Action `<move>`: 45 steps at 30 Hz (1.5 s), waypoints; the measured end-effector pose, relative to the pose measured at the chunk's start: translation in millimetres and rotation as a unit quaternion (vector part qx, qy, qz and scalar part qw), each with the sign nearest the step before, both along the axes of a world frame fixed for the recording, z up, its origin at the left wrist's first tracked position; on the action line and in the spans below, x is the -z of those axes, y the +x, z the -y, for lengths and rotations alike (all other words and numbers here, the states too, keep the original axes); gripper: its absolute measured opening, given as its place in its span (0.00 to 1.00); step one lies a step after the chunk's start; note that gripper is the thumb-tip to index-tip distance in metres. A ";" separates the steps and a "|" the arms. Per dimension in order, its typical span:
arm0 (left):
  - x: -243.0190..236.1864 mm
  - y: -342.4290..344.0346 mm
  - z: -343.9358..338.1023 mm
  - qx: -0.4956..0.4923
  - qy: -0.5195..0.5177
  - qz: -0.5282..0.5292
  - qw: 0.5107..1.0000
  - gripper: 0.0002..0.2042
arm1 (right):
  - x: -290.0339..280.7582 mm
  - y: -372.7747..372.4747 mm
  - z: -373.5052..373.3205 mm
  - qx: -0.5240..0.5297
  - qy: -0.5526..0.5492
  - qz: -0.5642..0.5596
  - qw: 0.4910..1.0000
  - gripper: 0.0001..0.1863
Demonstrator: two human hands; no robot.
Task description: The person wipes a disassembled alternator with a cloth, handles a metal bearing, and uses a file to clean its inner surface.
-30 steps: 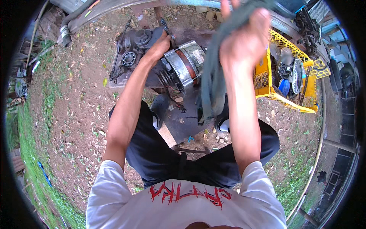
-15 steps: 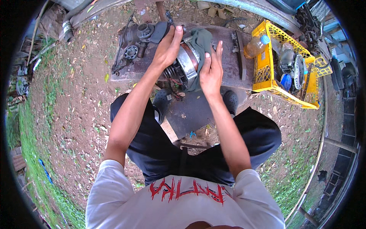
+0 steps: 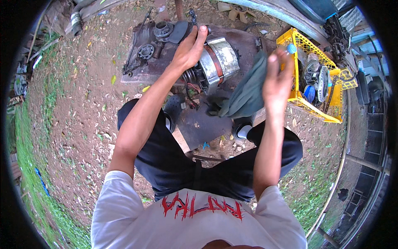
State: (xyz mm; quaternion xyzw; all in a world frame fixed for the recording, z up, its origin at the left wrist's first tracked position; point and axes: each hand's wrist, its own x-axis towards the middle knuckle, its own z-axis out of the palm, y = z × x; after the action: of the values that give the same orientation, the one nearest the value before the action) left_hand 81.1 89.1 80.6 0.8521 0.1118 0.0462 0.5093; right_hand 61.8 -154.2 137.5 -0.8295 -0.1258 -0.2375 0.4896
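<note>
An electric motor [image 3: 220,58] with a silver casing and a copper-coloured band lies tilted on the dark wooden bench [image 3: 248,35]. My left hand [image 3: 191,49] grips its left end, thumb up; the other fingers are partly hidden. Out to the right of the motor, my right hand [image 3: 277,83] is smeared by motion. From it a dark green cloth [image 3: 246,93] hangs, trailing left over the bench's near edge and apart from the motor. Loose wires [image 3: 192,93] dangle below the motor's near end.
A yellow plastic crate [image 3: 295,62] with a bottle and metal parts stands at the right. At the bench's left lie a ball bearing [image 3: 146,52], a round metal housing [image 3: 162,30] and a dark flat piece [image 3: 178,32]. A board [image 3: 195,128] lies between my feet.
My right hand has swung right, away from the motor, pulling the green cloth off it. The motor's casing is now uncovered. My left hand stays at the motor's left end.
</note>
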 end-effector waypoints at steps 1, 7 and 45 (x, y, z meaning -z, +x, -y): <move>0.1 0.3 -1.9 0.000 0.001 -0.001 1.000 0.54 | -20.2 9.2 -6.5 0.011 0.018 0.033 0.999 0.20; -1.5 -0.3 -1.1 -0.011 -0.010 0.008 1.000 0.54 | -80.6 41.2 -55.0 -0.204 0.374 -0.068 0.902 0.23; 2.9 11.9 -6.8 0.025 0.037 0.046 0.998 0.44 | 43.5 -69.5 -32.8 -0.134 -0.139 -0.108 0.975 0.10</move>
State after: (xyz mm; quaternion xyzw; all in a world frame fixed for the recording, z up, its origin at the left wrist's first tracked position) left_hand 93.0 95.9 77.7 0.8697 0.0657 0.0767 0.4832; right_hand -7.7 -121.4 93.9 -0.8856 -0.2139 -0.0594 0.4079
